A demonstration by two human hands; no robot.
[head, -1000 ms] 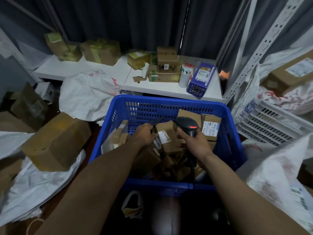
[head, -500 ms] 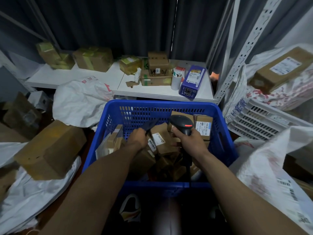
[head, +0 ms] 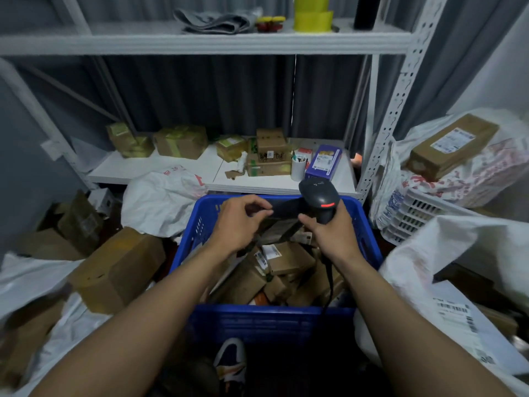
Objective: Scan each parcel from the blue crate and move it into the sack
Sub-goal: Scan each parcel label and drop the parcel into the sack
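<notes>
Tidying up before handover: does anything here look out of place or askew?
Yes. The parcels in the blue crate lie jumbled at all angles. Left of it, a large brown box sits tilted on crumpled white sacks. A torn cardboard scrap lies loose on the lower shelf.

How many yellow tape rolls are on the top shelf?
2, stacked: the lower roll on the top shelf, the upper roll on it, cut off at the picture's edge. Others may be hidden.

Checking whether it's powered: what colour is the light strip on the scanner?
Red, on the black scanner gripped by the right hand; head view.
</notes>
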